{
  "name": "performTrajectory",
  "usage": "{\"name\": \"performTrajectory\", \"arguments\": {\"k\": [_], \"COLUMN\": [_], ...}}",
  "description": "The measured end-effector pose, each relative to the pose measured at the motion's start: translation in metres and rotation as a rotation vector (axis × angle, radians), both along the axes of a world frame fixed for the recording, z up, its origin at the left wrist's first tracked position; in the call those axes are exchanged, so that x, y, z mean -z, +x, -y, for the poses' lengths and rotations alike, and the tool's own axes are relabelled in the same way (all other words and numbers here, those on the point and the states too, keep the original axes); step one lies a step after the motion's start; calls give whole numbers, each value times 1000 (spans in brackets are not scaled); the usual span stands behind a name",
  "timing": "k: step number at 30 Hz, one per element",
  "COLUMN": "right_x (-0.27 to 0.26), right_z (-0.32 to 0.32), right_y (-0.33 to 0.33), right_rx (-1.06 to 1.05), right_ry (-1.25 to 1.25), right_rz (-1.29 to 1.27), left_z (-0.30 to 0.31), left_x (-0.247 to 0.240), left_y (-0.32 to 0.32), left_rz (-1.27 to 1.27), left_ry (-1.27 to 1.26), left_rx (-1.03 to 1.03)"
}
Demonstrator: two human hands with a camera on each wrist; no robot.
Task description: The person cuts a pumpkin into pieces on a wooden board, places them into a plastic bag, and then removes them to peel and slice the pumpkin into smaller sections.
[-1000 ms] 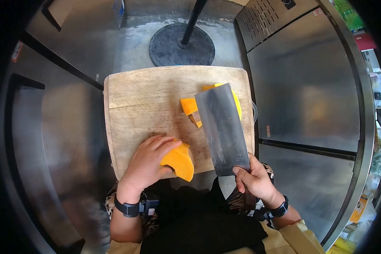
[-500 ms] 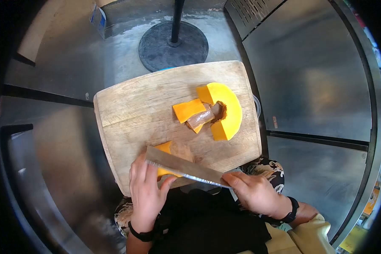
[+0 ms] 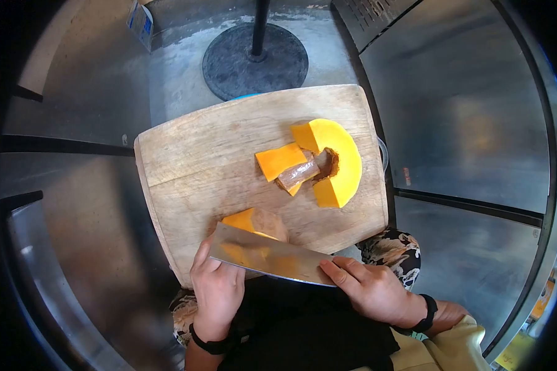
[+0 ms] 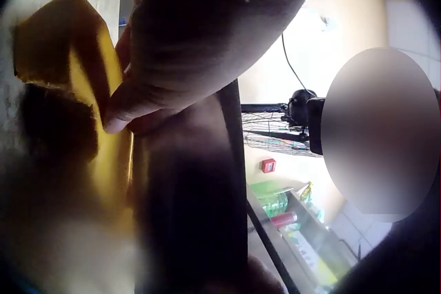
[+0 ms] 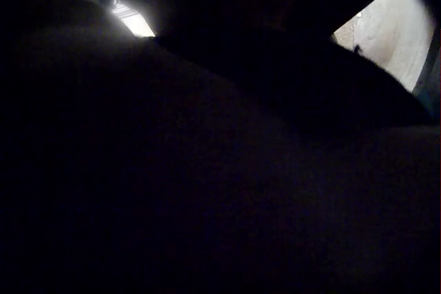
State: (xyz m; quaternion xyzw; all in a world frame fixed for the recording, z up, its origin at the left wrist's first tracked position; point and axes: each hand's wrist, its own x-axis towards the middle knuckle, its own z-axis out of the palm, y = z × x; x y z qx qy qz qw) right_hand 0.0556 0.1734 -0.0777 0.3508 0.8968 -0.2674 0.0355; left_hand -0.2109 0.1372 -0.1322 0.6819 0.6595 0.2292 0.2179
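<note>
My right hand [image 3: 377, 290] grips a cleaver [image 3: 272, 256] near the lower edge of a wooden cutting board [image 3: 192, 167]. The wide blade slants across a chunk of orange pumpkin [image 3: 238, 219], covering much of it. At the blade's left end, my left hand [image 3: 220, 287] holds the chunk, its fingers partly hidden behind the steel. The left wrist view has a fingertip pressed to the pumpkin's yellow flesh, right beside the dark blade. Farther up the board lie a curved pumpkin piece [image 3: 349, 157] and smaller pumpkin pieces [image 3: 280, 161]. The right wrist view is nearly black.
Steel cabinet doors [image 3: 458, 111] stand close along the right side. Beyond the board's far edge is a round black base [image 3: 255, 62] with an upright pole. Metal panels [image 3: 74, 204] flank the left. Patterned trouser legs [image 3: 393, 253] show below the board.
My right hand has swung the cleaver from upright over the board's right side to lie across the pumpkin chunk by my left hand. Over the last half second the blade has tilted, showing its face.
</note>
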Motion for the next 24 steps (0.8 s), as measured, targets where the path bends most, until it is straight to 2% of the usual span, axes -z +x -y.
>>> {"name": "performTrajectory", "arguments": {"k": [11, 17, 20, 24], "right_x": [4, -4, -5, 0], "right_z": [7, 6, 3, -2], "right_y": [-7, -15, -18, -22], "right_rx": [-32, -23, -42, -36], "right_ry": [62, 2, 72, 29], "right_rz": [94, 138, 114, 65], "left_z": [-4, -7, -9, -9], "left_x": [-1, -4, -6, -3], "left_y": [-1, 0, 0, 1], "left_rz": [5, 6, 7, 23], "left_ry": [2, -1, -7, 3], "left_rx": [-31, -51, -51, -58]}}
